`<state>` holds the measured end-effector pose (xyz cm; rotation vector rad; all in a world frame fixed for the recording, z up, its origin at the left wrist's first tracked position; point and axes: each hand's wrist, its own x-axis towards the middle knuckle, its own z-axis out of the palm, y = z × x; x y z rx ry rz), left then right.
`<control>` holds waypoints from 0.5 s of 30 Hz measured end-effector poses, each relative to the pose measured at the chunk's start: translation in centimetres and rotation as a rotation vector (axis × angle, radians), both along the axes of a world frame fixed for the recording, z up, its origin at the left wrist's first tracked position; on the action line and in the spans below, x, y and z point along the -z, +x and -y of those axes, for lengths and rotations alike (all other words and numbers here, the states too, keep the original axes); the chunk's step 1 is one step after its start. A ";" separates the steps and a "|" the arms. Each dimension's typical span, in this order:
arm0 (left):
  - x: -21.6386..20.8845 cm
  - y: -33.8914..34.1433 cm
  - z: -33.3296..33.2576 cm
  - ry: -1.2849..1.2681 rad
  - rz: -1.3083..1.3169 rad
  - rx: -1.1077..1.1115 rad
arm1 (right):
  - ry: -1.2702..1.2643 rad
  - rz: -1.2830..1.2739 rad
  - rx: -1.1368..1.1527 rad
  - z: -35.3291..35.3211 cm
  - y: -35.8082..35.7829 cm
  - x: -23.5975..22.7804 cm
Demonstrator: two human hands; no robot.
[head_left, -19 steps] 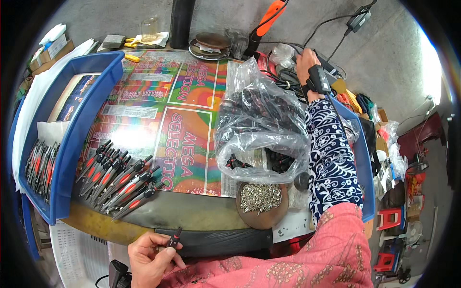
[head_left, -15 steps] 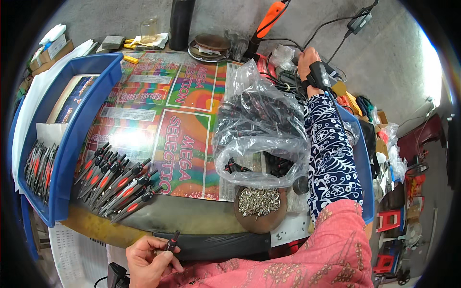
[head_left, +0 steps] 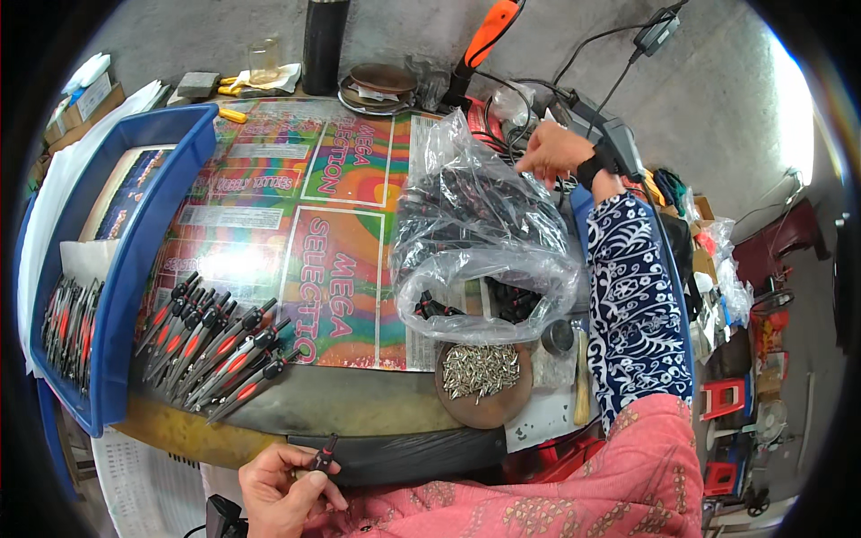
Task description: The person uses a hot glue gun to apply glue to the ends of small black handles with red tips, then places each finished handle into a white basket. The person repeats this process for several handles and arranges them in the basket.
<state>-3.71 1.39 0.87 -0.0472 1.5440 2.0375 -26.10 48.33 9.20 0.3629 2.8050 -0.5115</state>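
Observation:
My left hand [head_left: 285,489] is at the table's front edge, pinching a small black compass head [head_left: 324,455] with a thin knob upright and a touch of red. Raised beyond the far right of the plastic bag, my right hand [head_left: 554,154] has its fingers bent together; whatever they may hold is too small to make out. The clear bag [head_left: 484,233] holds many black parts, its mouth facing me. In front of it, a brown round dish [head_left: 484,408] carries a heap of small metal pins [head_left: 480,369]. Drawing compasses [head_left: 215,345] with grey legs and red-orange inserts lie in a fanned pile on the left.
A blue tray [head_left: 170,193] at the left holds more compasses. Black cables [head_left: 574,67] and an orange-handled tool [head_left: 492,31] stand at the back. A brush [head_left: 582,381] and a small dark round container [head_left: 557,337] lie beside my right forearm.
My right hand has come away from the dark device at the back right, moving left and nearer to the bag. My left hand keeps its pinch on the compass head.

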 end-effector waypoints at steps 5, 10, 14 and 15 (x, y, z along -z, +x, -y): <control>1.0 0.0 -0.1 0.045 -0.015 -0.093 | -0.058 -0.023 0.019 0.8 1.6 1.5; 1.4 0.2 0.2 0.062 -0.023 -0.084 | 0.108 -0.329 0.164 -1.9 0.9 2.4; 1.2 0.2 0.0 0.058 -0.012 -0.093 | 0.232 -0.605 0.245 -4.1 -1.1 4.3; 1.0 0.1 -0.1 0.062 -0.012 -0.095 | 0.302 -0.653 0.190 -4.4 -1.7 4.7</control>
